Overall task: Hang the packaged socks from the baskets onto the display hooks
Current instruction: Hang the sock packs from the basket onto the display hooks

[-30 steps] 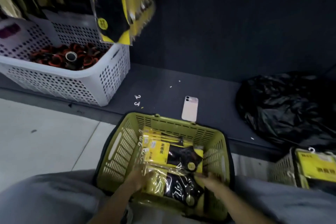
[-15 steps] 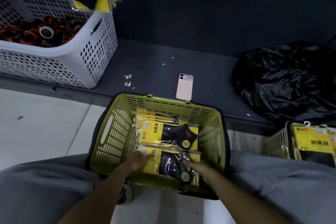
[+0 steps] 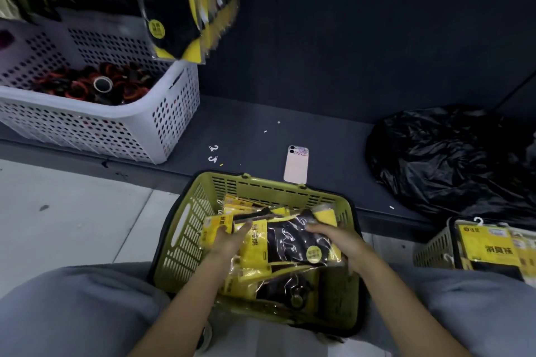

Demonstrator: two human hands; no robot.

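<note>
A yellow-green basket (image 3: 185, 229) stands on the floor between my knees, filled with sock packs in yellow card and clear plastic. Both hands hold a stack of sock packs (image 3: 290, 240) raised just above the basket's contents. My left hand (image 3: 229, 238) grips the stack's left end and my right hand (image 3: 336, 238) grips its right end. At the upper left, more sock packs (image 3: 177, 6) hang in a row from display hooks. A second basket (image 3: 435, 246) with sock packs sits at the right edge.
A white perforated basket (image 3: 139, 124) of red and black items stands on the dark low shelf at left. A pink phone (image 3: 295, 165) and two small white hooks (image 3: 213, 153) lie on the shelf. A black plastic bag (image 3: 452, 159) fills the right.
Both hands have closed on a stack of packs and lifted it up from the basket. The view has tilted back up, so the hanging packs show again.
</note>
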